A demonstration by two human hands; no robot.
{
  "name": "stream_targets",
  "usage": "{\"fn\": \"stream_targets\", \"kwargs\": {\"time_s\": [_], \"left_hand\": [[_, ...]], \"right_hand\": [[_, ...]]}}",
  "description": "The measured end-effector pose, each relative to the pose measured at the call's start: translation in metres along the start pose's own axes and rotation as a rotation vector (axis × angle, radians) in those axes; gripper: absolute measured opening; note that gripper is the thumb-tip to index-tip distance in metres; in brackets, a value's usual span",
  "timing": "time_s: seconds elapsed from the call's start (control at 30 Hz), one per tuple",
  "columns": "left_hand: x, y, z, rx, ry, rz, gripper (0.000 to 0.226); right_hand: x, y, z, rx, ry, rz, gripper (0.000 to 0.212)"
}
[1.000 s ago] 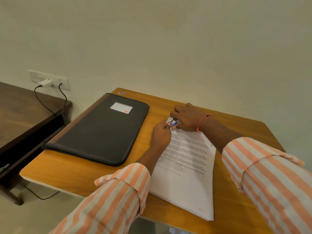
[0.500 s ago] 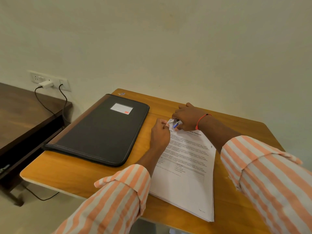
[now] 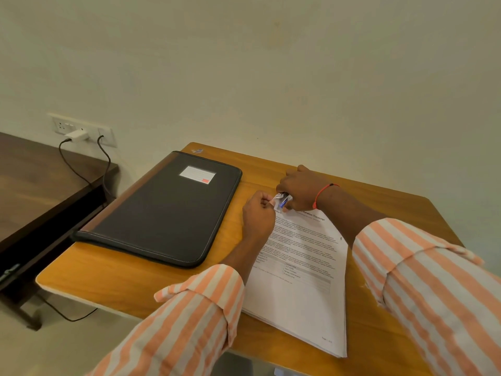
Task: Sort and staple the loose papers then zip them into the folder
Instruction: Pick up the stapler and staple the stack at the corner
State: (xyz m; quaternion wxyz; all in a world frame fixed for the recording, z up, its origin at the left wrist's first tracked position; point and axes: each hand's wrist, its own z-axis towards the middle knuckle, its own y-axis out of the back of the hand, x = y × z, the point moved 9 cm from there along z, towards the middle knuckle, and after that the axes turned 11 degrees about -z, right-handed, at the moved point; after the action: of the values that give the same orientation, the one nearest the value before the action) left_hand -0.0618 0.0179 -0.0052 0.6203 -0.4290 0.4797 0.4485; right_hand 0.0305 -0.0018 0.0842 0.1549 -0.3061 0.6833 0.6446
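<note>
The right hand (image 3: 301, 189) curls tight around a small blue-and-silver stapler (image 3: 283, 200) at the papers' (image 3: 303, 267) top left corner, and the left hand (image 3: 257, 213), fingers curled, pinches that lifted corner just beside it. The stack lies on the table (image 3: 135, 283), with the closed black folder (image 3: 165, 210) to its left.

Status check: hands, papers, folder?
Left hand pinches papers at corner. Right hand grips stapler there. Folder closed, left of papers.
</note>
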Motion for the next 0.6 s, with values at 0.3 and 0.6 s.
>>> {"fn": "stream_targets", "kwargs": {"time_s": [0.3,0.6], "left_hand": [[0.0001,0.0007,-0.0003,-0.002,0.001,-0.016,0.014],[0.0016,0.0006,0.001,0.005,0.023,0.005,0.017]], "right_hand": [[0.0027,0.0007,0.0015,-0.008,0.006,-0.011,0.03],[0.0023,0.0001,0.0033,-0.008,-0.016,-0.006,0.027]]}}
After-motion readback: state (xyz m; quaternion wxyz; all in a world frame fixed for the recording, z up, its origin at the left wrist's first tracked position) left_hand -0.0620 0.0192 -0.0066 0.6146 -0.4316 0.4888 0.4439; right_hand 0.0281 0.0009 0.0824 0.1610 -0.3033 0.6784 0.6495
